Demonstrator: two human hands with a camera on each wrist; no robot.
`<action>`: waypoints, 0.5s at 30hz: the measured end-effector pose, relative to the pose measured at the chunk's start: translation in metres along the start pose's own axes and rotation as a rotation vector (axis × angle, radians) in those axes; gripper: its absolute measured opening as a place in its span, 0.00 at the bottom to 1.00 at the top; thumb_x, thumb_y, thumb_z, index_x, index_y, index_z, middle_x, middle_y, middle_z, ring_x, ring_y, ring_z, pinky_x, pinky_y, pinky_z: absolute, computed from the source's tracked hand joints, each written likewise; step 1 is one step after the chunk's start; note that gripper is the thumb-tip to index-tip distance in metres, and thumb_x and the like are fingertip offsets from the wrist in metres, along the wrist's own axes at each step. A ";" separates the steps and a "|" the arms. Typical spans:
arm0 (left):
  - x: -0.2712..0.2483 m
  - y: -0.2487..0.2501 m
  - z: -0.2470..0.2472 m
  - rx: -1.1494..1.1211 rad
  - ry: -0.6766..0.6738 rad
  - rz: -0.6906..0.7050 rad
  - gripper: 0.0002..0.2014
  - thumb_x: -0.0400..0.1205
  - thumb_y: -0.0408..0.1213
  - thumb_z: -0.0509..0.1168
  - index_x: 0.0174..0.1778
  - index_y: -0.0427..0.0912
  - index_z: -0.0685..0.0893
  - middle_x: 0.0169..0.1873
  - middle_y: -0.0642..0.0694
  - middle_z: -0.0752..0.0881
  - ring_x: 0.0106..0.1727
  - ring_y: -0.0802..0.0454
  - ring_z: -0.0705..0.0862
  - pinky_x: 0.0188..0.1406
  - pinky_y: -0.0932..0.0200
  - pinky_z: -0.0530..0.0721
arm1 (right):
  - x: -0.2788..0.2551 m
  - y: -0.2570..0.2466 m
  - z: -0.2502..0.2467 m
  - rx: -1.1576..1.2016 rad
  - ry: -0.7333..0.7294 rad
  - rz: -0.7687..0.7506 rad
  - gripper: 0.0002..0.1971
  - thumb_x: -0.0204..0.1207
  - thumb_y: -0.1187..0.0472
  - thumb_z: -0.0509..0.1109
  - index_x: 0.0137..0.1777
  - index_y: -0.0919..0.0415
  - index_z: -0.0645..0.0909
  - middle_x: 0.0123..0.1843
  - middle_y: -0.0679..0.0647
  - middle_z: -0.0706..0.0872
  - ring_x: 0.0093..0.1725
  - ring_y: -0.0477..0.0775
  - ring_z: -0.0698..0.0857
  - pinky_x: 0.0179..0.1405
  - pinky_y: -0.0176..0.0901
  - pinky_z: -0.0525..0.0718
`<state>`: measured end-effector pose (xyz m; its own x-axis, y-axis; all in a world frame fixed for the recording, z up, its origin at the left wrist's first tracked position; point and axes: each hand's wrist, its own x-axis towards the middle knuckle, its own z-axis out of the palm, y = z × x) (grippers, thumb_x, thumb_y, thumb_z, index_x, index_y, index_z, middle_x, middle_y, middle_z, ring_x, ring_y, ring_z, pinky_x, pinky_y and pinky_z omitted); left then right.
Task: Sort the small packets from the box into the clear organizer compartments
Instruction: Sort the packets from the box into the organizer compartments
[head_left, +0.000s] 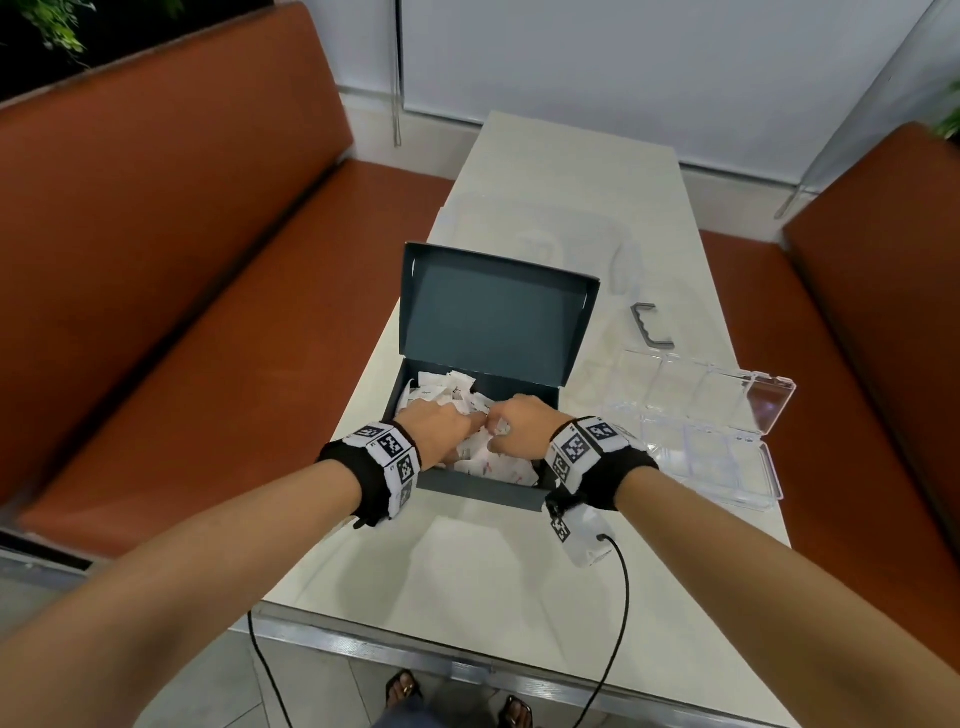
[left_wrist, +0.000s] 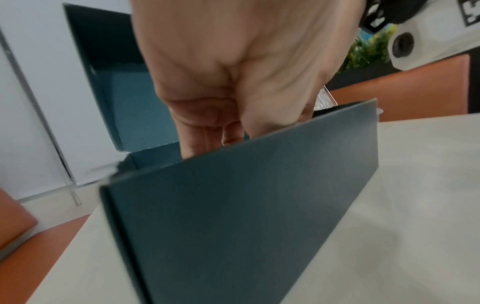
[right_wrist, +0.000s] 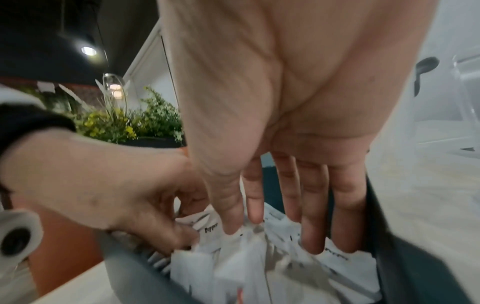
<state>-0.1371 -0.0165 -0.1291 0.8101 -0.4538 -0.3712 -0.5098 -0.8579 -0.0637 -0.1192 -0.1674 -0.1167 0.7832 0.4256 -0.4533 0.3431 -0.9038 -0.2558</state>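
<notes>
1. While both hands reach into the dark teal box (head_left: 480, 358) at the centre of the head view, its lid stands open toward the top of the frame and a heap of white packets (head_left: 470, 415) fills its base. The left hand (head_left: 441, 427) lies knuckles-up on the packets with fingers bent down into them; whether it has hold of one I cannot tell. The right hand (head_left: 519, 428) is curled, its fingertips meeting the left's over the heap. A clear organizer (head_left: 691, 421) lies open on the white table (head_left: 467, 571) at centre right, just beside the box, with a dark grey bracket (head_left: 652, 327) above it. Orange benches (head_left: 182, 286) flank the table.

2. From the left wrist, the left hand (left_wrist: 233, 72) drops behind the box's front wall (left_wrist: 246, 216), fingers bent inward; their tips are hidden.

3. From the right wrist, the right hand (right_wrist: 285, 144) hangs with fingers (right_wrist: 314, 216) nearly straight and spread, tips dipping among the packets (right_wrist: 259, 267), gripping nothing visible. At left, the left hand (right_wrist: 103, 185) pinches at packet edges; blur hides the grip. Green plants (right_wrist: 130, 123) stand behind.
</notes>
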 end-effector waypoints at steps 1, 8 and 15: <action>-0.002 -0.002 0.000 -0.013 0.025 0.003 0.23 0.85 0.37 0.61 0.76 0.46 0.68 0.57 0.38 0.84 0.55 0.38 0.84 0.48 0.49 0.81 | -0.003 0.002 -0.003 0.032 0.018 -0.011 0.14 0.79 0.59 0.67 0.61 0.63 0.81 0.59 0.60 0.83 0.61 0.57 0.77 0.61 0.45 0.75; -0.018 -0.028 -0.019 -0.512 0.217 -0.057 0.07 0.82 0.31 0.63 0.41 0.40 0.72 0.41 0.40 0.80 0.39 0.41 0.80 0.35 0.55 0.77 | -0.021 0.018 -0.020 0.335 0.196 -0.011 0.11 0.79 0.58 0.69 0.60 0.57 0.83 0.52 0.55 0.88 0.50 0.51 0.85 0.51 0.37 0.78; -0.026 -0.046 -0.043 -0.966 0.381 -0.057 0.05 0.80 0.37 0.70 0.41 0.39 0.83 0.36 0.42 0.87 0.36 0.44 0.84 0.41 0.59 0.82 | -0.022 0.000 -0.022 0.984 0.218 0.098 0.23 0.81 0.46 0.66 0.73 0.52 0.73 0.62 0.54 0.84 0.54 0.52 0.87 0.49 0.46 0.89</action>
<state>-0.1221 0.0238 -0.0764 0.9491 -0.3086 -0.0628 -0.1552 -0.6318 0.7594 -0.1249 -0.1777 -0.0883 0.8962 0.2451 -0.3699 -0.2311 -0.4538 -0.8606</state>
